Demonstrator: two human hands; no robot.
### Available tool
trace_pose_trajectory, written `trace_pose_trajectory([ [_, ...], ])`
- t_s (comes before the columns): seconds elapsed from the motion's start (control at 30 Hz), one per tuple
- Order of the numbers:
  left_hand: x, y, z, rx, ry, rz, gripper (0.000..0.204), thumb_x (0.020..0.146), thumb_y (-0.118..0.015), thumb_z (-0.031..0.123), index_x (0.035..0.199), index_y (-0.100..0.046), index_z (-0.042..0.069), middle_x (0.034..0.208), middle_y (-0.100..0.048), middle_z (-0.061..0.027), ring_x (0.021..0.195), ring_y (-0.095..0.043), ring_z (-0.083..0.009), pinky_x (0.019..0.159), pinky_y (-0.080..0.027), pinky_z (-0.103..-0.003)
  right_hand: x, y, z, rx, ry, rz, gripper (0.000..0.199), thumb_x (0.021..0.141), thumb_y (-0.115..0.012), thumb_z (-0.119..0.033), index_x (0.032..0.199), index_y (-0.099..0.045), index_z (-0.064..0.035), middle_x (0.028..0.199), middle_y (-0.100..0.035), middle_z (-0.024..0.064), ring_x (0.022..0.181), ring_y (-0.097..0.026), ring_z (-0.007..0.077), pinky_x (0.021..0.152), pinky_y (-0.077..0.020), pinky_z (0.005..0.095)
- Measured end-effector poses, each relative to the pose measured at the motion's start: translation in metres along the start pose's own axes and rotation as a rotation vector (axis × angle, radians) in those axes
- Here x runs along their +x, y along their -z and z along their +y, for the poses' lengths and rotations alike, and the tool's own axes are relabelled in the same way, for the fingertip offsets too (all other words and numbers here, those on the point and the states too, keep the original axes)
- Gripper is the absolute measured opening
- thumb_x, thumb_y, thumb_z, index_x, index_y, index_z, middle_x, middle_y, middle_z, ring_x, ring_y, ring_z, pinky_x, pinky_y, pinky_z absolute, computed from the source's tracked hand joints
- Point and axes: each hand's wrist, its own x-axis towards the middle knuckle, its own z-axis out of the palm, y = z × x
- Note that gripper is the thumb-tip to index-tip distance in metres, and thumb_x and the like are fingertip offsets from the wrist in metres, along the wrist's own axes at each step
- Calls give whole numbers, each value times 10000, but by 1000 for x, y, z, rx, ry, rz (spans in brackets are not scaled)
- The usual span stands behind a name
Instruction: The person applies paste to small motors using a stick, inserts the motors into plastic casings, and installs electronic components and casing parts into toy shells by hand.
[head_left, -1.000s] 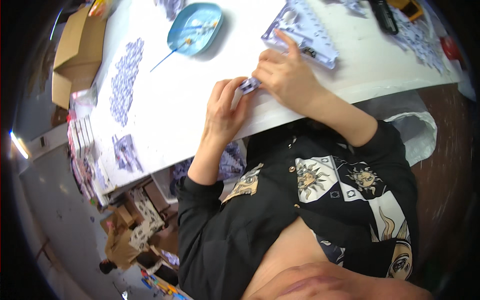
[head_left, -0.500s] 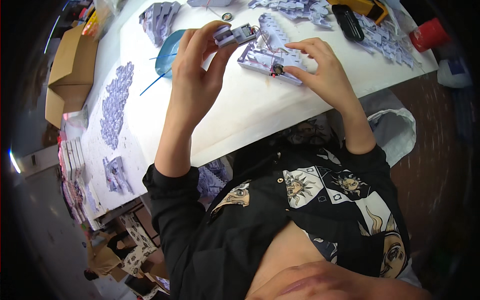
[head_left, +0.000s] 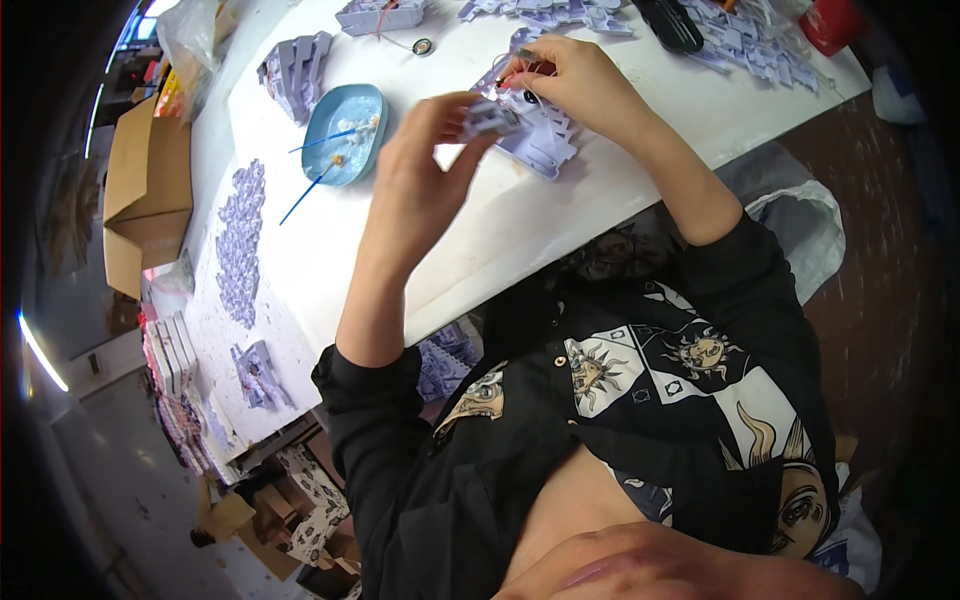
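My left hand (head_left: 420, 180) is closed around a small pale-grey plastic housing (head_left: 489, 118), blurred by motion, held above the table. Just to its right, my right hand (head_left: 590, 88) pinches thin wires with a small red-and-black part (head_left: 503, 84) at the fingertips. A small round black piece (head_left: 530, 97) hangs by those fingers. Beneath both hands lies a larger pale-lilac plastic part (head_left: 545, 147) with a stepped edge, partly hidden. Left of my left hand stands a blue dish (head_left: 376, 100) holding two blue sticks (head_left: 308, 200) and a whitish substance.
Lilac plastic parts lie in heaps at the far right (head_left: 745, 50) and the left (head_left: 240, 245). A stack of parts (head_left: 295, 75), a black case (head_left: 668, 25), a red container (head_left: 832, 25) and a cardboard box (head_left: 150, 190) surround the work. A white bag (head_left: 805, 225) hangs right.
My right hand has moved up and left, its fingers now pinched on the wired part. My left hand has come lower with the housing, leaving the blue dish more exposed. The view has shifted slightly.
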Motion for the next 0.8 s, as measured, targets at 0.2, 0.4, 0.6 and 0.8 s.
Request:
trace_pose_trajectory([
  [0.2,10,-8,16,290,-10,-178,303,885,-733,116,1170,-661,41,960,-658,-159,868,-686,-304,754,-552,-365,-2,-6,5,0,-14,-7,170,902,-704,-142,1046,-736,-58,916,-667,58,792,-628,155,753,-511,299],
  [0.4,17,-21,5,487,-156,-336,202,864,-689,68,1009,-601,-43,943,-641,-201,814,-667,-382,731,-543,-449,-9,-10,12,-73,142,-34,222,875,-702,-72,1095,-725,-88,961,-632,51,808,-630,175,742,-520,292],
  [0.6,28,-16,-1,562,-171,-442,200,876,-668,85,1003,-606,-57,940,-634,-216,810,-662,-404,733,-541,-466,-10,-2,19,-52,75,-61,207,877,-724,-155,1081,-729,-124,980,-688,101,840,-668,227,776,-542,345],
  [0.8,6,-25,9,589,-218,-304,262,873,-672,89,1093,-614,-41,933,-625,-184,866,-659,-365,790,-531,-436,-11,-5,14,-3,101,-72,243,881,-707,-78,1124,-710,-72,1008,-659,61,806,-634,171,759,-531,293],
])
